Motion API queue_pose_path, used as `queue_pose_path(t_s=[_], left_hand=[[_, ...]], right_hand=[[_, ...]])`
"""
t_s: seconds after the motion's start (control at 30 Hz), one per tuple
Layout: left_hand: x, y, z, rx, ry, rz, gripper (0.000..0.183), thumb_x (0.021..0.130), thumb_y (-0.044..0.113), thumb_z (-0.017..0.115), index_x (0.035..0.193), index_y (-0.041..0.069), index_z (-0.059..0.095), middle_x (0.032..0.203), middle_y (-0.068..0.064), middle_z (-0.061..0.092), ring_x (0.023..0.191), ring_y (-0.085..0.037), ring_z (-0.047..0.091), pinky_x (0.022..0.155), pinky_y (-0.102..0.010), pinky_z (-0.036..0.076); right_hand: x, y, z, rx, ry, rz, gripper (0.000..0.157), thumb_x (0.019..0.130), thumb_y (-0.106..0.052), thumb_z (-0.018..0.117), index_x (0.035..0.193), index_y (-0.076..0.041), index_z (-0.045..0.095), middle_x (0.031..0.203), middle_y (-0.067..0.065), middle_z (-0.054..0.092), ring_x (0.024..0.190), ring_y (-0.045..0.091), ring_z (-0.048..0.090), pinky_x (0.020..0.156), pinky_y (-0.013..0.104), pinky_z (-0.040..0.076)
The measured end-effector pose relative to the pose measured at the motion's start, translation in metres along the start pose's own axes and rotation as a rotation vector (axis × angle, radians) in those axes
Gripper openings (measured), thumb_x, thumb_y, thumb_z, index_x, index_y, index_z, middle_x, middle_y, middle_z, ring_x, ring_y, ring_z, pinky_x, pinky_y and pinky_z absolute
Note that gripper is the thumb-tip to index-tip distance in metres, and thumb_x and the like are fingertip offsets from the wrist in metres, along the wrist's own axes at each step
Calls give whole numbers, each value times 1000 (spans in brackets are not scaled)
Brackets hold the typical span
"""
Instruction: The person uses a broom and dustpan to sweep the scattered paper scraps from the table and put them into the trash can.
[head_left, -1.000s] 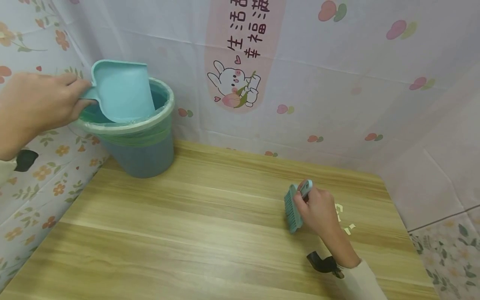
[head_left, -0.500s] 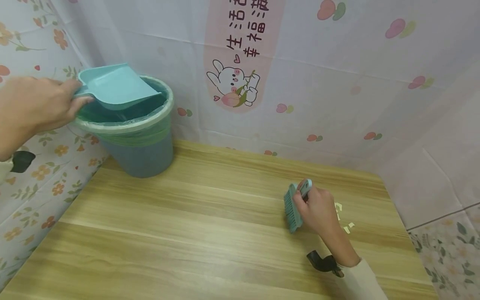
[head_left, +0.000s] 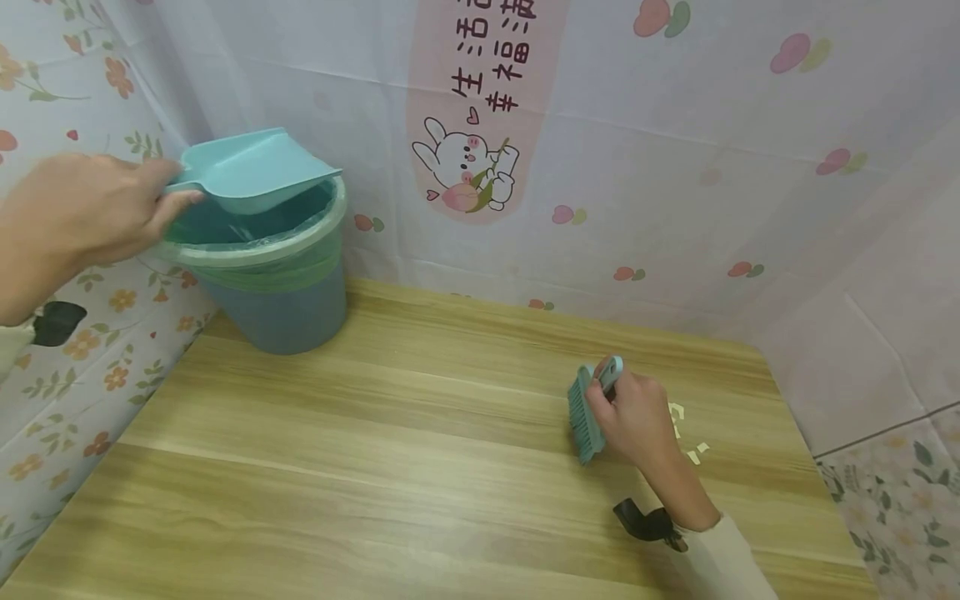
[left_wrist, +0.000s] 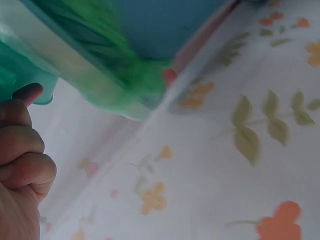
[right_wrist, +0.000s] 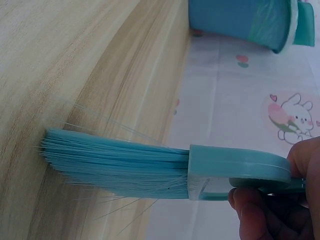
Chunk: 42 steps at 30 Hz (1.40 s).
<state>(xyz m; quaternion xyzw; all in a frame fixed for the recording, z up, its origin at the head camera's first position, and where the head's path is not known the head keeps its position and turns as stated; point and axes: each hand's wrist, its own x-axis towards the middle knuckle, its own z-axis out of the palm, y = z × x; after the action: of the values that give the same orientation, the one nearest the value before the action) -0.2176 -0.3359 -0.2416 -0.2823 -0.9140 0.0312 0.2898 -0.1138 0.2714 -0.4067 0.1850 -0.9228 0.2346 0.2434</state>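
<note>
In the head view my left hand [head_left: 93, 208] grips the short handle of a light-blue dustpan [head_left: 258, 171], which is held nearly level over the mouth of a blue bin [head_left: 281, 308]. A green-tinted bag [head_left: 300, 275] lines the bin and folds over its rim. Curled fingers [left_wrist: 22, 145] show at the edge of the left wrist view. On the right of the table my right hand [head_left: 637, 417] holds a blue hand brush [head_left: 585, 417] by its handle. The brush's bristles [right_wrist: 115, 162] reach down to the wood in the right wrist view.
Several small pale-yellow scraps [head_left: 693, 456] lie on the wooden table [head_left: 420, 467] just right of my right hand. A printed cloth [head_left: 637, 167] hangs behind the table, and a flowered cloth [head_left: 82, 400] hangs at the left.
The dustpan has tipped from steeply tilted into the bin to nearly level, then shifted slightly right over the rim. My right hand and the brush have stayed in place.
</note>
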Motion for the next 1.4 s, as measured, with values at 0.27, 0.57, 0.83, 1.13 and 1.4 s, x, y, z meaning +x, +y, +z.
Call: queue_pose_path(t_s=[0.27,0.57,0.83,1.13,1.4], left_hand=[[17,27,0,-45,140,94,85,112,72,13,92,-2,49,50,-6,37,39,-27,37,37,-52,32],[31,73,9,-117,283,294,74,119,57,27,102,-7,60,58,-13,56,39,-26,45,35,-51,36],[34,115,20,-186,319,415,66,122,48,29,107,-7,62,64,-7,54,41,-17,35,35,-42,35],[26,153,37,-276,218,423,67,121,50,26,111,-4,64,70,-8,61,47,-17,45,40,-40,46],[21,186,65,-383,73,433,68,120,51,21,117,-3,63,82,-9,71,51,-15,48,44,-34,46]], right_hand=[[0,1,-1,6,6,-11,10,94,-1,60,86,-8,58,61,-11,39,51,1,29,47,26,27],[-2,-1,-1,20,4,2,11,94,-1,60,87,-9,58,61,-11,39,51,0,31,46,25,28],[-2,-1,-1,25,9,3,8,94,-3,59,87,-8,59,61,-11,41,50,1,33,46,26,29],[-3,-1,-1,21,6,6,10,94,-2,60,86,-8,58,61,-10,42,50,2,33,45,26,29],[-3,-1,-1,22,12,1,9,94,-1,60,87,-7,58,61,-10,41,51,2,33,45,25,29]])
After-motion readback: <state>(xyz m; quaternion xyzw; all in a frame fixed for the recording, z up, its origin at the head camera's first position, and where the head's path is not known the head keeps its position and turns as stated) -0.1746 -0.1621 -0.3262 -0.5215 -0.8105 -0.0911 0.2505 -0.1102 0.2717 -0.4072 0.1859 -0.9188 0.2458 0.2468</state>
